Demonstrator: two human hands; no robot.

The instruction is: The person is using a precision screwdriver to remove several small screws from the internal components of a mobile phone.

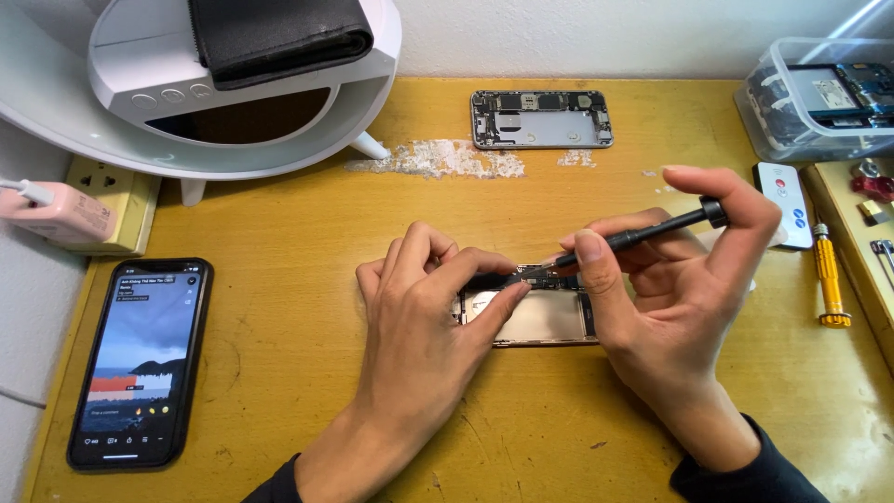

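Note:
An opened phone body (540, 319) lies on the yellow wooden table (307, 373), its metal inside showing. My left hand (424, 307) rests on its left end, fingertips pressing near the top edge. My right hand (670, 279) grips a thin black screwdriver (643, 233), index finger on the cap, the tip touching the phone's top edge beside my left fingertips.
A second gutted phone shell (542, 119) lies at the back. A lit phone (140, 363) lies at the left. A yellow-handled screwdriver (827, 279), white remote (784, 200) and clear box of parts (819, 93) sit right. A white stand (233, 102) with a black wallet (279, 37) occupies back left.

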